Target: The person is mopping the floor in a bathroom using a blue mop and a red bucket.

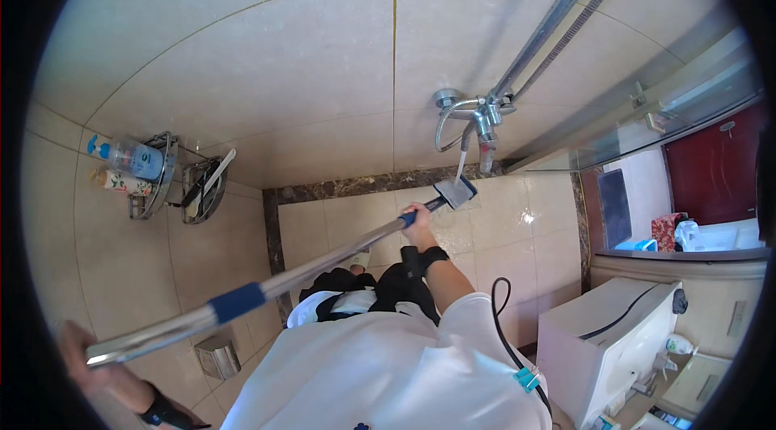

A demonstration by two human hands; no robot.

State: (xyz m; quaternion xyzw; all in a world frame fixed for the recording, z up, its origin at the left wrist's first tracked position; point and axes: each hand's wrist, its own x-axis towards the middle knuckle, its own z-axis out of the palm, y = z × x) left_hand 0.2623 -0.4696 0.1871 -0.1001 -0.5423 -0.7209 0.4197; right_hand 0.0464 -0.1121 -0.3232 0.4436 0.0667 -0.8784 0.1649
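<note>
I hold a long-handled mop [323, 263] slantwise across my front. Its silver pole has blue sleeves, and its small rectangular head [455, 193] is grey with a dark edge. My right hand [418, 225] is closed around the pole just above the head. At the far left, my left hand [78, 359] grips the pole's top end, its fingers partly lost at the dark picture rim. Water runs from the chrome shower faucet [487, 115] on the wall down onto the mop head, which is at or close to the tiled floor [505, 240].
Corner racks [164, 179] with pump bottles [137, 159] hang at the left. A shower rail [558, 14] rises from the faucet. Right of me are a glass partition [638, 119], a white washbasin [610, 349] and a red door [715, 163]. The floor is wet, with a drain cover near the faucet.
</note>
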